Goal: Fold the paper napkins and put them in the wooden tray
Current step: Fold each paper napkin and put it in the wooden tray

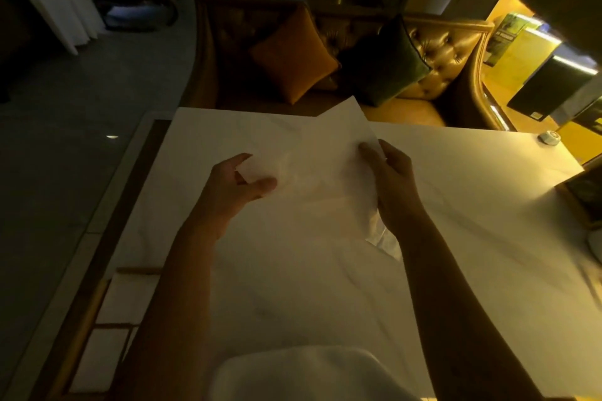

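No writing can be read anywhere; the covers of the green and yellow booklets (518, 42) on the lit shelf at 2 o'clock are too blurred to make out.

The pale, smooth, faintly veined tabletop (456, 205) fills the lower frame under dim amber light. Beyond its far edge at 12 o'clock stands a tufted, glossy tan leather sofa (446, 52) carrying 2 square cushions, an orange velvet cushion (293, 58) and a dark green velvet cushion (387, 65). A small round white object (550, 136) sits on the table at 2 o'clock. Grey floor lies at 9 o'clock.

A thin, creased white paper napkin (319, 156) is held above the middle of the table, its far corner rising toward 12 o'clock. The left hand (237, 189) pinches the napkin's left edge between thumb and fingers. The right hand (391, 185) grips its right edge, thumb on top, with crumpled paper hanging below the palm.

At 7 o'clock, off the table's edge, a light wooden tray with compartments (94, 306) holds flat white squares. A white sleeve (309, 374) shows at 6 o'clock.
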